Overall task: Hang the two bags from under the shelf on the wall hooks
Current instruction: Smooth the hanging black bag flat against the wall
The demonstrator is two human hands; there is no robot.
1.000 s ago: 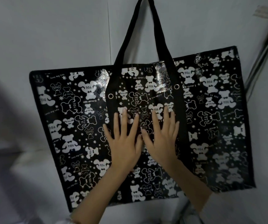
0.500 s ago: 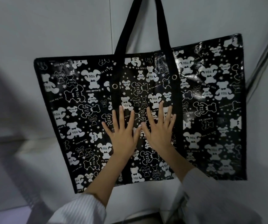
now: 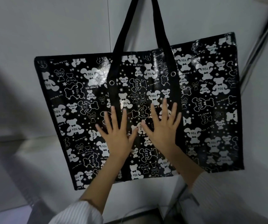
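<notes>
Nearest the camera, two striped sleeves lead to two hands. The left hand and the right hand lie flat on the front panel of one black bear-print bag, fingers spread wide and holding nothing. The bag hangs against the grey wall by two black straps that run up past the frame edge; the hook is out of view. Judged step: settling the hung bag flat. Count in view: one bag, two straps, two eyelets. No second bag shows, so the next move probably calls for lifting both palms off and fetching it from under the shelf.
</notes>
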